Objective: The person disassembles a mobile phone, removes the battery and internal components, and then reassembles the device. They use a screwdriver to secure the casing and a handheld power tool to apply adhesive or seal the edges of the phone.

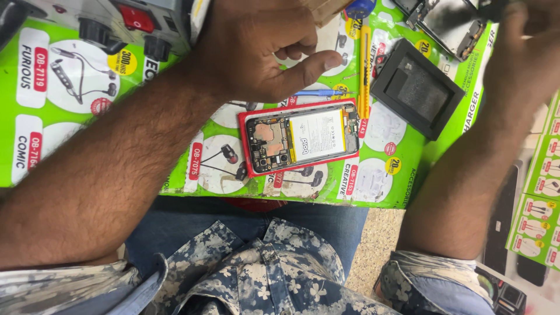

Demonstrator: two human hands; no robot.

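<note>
An opened phone with a red frame lies flat on the green printed mat, its back off, showing a white and yellow battery and the circuit board. My left hand hovers just above and behind it, fingers loosely curled, thumb stretched out, with nothing seen in it. My right hand is blurred at the top right, beside another opened dark phone part. Whether it holds anything is unclear.
A black square tray sits right of the phone. A yellow utility knife and a blue pen-like tool lie behind the phone. A grey box with a red switch and black knobs stands at the top left.
</note>
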